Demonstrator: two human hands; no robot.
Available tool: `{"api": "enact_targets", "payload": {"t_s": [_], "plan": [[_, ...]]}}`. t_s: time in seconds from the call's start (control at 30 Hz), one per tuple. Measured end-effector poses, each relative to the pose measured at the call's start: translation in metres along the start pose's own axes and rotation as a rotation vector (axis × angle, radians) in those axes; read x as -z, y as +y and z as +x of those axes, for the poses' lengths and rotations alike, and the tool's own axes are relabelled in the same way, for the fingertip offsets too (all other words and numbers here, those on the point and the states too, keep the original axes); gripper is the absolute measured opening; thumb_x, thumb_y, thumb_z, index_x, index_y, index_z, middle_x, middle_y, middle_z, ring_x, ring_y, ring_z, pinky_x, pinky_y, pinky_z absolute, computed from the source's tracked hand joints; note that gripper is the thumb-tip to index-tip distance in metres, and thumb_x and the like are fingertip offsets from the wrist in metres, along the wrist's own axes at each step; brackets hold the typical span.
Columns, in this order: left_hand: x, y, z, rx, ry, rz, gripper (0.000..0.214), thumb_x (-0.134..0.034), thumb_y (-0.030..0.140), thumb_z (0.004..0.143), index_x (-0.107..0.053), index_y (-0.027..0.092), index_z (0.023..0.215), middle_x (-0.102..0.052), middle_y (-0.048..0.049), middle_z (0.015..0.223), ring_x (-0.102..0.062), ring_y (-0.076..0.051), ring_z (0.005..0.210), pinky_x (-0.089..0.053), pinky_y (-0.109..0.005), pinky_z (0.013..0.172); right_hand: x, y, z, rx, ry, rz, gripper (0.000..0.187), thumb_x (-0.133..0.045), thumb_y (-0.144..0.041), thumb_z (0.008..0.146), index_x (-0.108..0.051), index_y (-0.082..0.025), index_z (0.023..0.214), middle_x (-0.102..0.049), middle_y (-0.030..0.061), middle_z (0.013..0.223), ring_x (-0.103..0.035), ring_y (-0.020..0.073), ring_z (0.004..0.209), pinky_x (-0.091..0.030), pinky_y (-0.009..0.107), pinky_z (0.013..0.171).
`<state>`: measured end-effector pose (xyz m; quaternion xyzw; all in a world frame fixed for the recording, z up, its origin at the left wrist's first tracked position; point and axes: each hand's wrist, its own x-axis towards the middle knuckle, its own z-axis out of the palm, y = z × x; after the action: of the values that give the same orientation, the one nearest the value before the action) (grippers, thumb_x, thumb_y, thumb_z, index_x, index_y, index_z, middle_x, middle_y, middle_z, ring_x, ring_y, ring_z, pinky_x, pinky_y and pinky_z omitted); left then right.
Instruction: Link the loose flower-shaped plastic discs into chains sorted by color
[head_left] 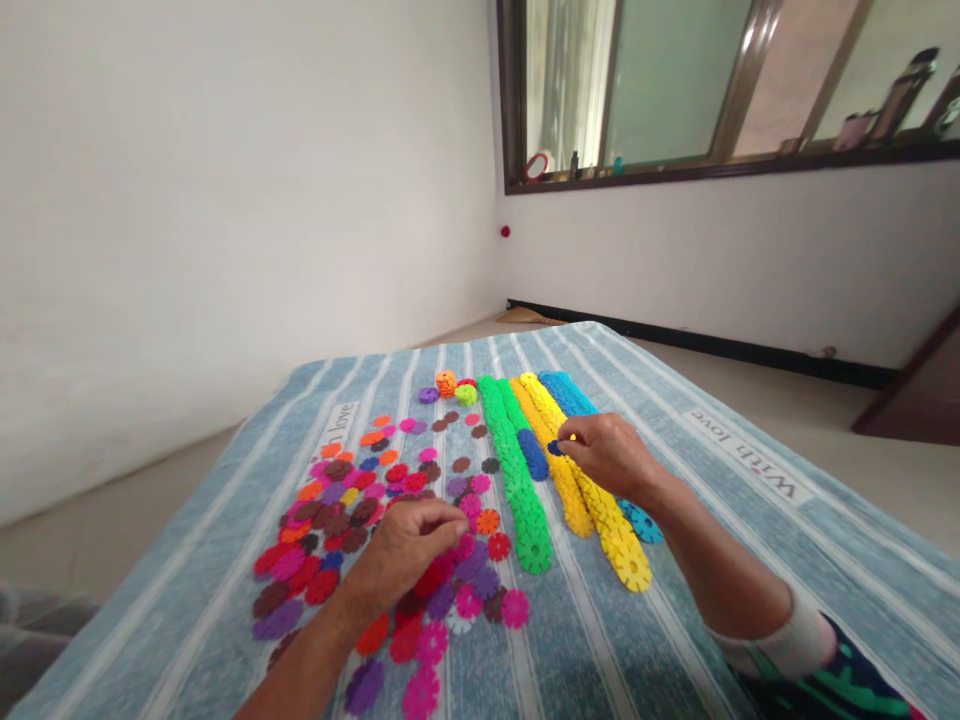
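Note:
My right hand pinches a dark blue notched plastic disc over the yellow rows. Just left of it, a short row of dark blue discs lies beside the green row. My left hand is low over a loose spread of mixed discs, thumb and fingers closed together. Whatever those fingers hold, if anything, is hidden. Around it lie a pink disc, an orange disc and a red disc. A long yellow row runs beneath my right hand.
A striped blue cloth covers the table. Overlapping light blue discs form a row at the right. Near the far edge stand a small orange stack, a lime stack and a purple stack. White walls and a window lie beyond.

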<state>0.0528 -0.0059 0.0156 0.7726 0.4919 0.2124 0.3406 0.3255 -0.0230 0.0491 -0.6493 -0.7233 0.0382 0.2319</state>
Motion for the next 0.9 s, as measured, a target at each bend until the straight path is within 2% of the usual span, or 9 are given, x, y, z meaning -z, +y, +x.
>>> {"api": "enact_targets", "payload": {"t_s": [0.2, 0.43, 0.9], "plan": [[-0.002, -0.005, 0.002, 0.014, 0.011, 0.005, 0.029, -0.055, 0.04, 0.076, -0.072, 0.018, 0.07, -0.067, -0.0005, 0.07, -0.056, -0.014, 0.065, -0.043, -0.023, 0.063, 0.001, 0.006, 0.003, -0.027, -0.054, -0.048, 0.019, -0.055, -0.021, 0.09, -0.074, -0.023, 0.087, -0.073, 0.0022, 0.084, -0.064, 0.0177, 0.079, -0.033, 0.027, 0.063], [-0.006, -0.013, 0.002, 0.045, -0.027, 0.008, 0.031, -0.053, 0.04, 0.077, -0.072, 0.016, 0.073, -0.066, -0.0006, 0.068, -0.054, -0.014, 0.063, -0.041, -0.024, 0.061, -0.016, 0.007, 0.006, -0.013, -0.157, -0.129, 0.017, -0.059, -0.023, 0.086, -0.076, -0.024, 0.089, -0.074, 0.0032, 0.088, -0.066, 0.0211, 0.084, -0.033, 0.027, 0.06], [-0.01, -0.018, 0.003, 0.023, -0.065, 0.042, 0.03, -0.051, 0.036, 0.077, -0.073, 0.016, 0.073, -0.066, 0.0002, 0.068, -0.055, -0.013, 0.064, -0.04, -0.022, 0.061, -0.031, 0.003, 0.005, 0.023, -0.242, -0.14, 0.02, -0.058, -0.016, 0.085, -0.076, -0.024, 0.091, -0.075, 0.0025, 0.098, -0.067, 0.0236, 0.096, -0.042, 0.028, 0.073]]}}
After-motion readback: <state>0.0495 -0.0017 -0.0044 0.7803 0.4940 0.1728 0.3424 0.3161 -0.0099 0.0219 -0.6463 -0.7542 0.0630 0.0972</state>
